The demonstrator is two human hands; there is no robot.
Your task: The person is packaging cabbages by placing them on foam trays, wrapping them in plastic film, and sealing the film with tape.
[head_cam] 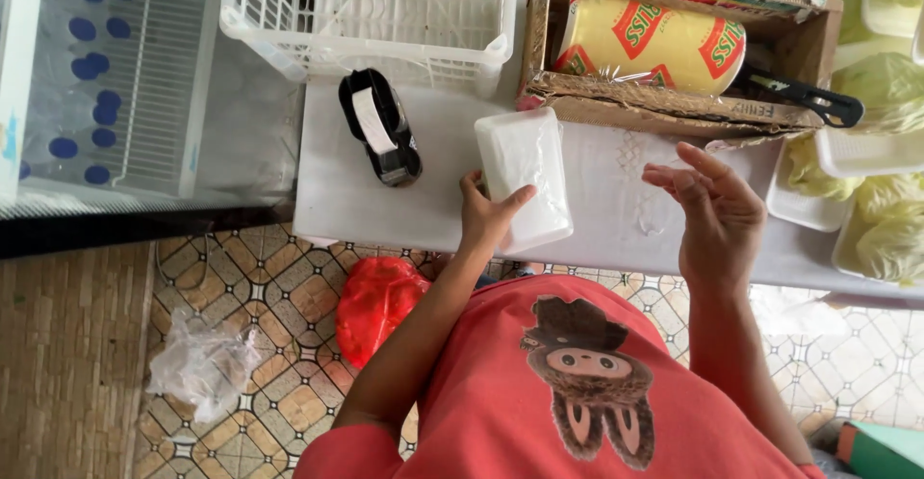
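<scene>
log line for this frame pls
left hand: holds wrapped tray on table | right hand: open, empty | tape dispenser left of tray

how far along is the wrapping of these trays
In hand: the left hand holds one white wrapped tray on the white table; the right hand is open, apparently pulling clear film. Looks done: a tray sits in the white basket. Left: several trays of cabbage wait at the right; whether they are wrapped is unclear. The tape dispenser stands beside.
</scene>
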